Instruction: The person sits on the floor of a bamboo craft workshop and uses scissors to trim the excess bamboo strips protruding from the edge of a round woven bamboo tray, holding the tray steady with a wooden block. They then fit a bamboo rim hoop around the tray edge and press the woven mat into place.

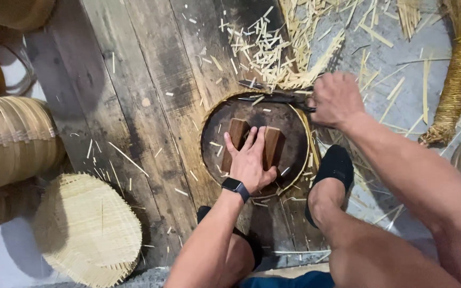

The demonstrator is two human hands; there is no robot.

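Observation:
A round dark wooden form [289, 128] lies flat on the plank floor, ringed by a thin pale woven bamboo rim [301, 121]. My left hand [250, 162], with a black watch on the wrist, presses down on two brown wooden blocks [273, 146] in the middle of the form, fingers spread. My right hand [335, 100] grips black shears [273, 98] at the form's far edge, their blades pointing left over the rim. Cut straw ends [294, 74] lie just beyond the blades.
Pale straw clippings [252, 45] litter the dark planks [150, 106]. Woven baskets [12, 138] stack at the left, and a flat woven piece [86, 229] lies at the lower left. A bound straw bundle [457, 80] stands at the right. My feet in black socks [334, 168] flank the form.

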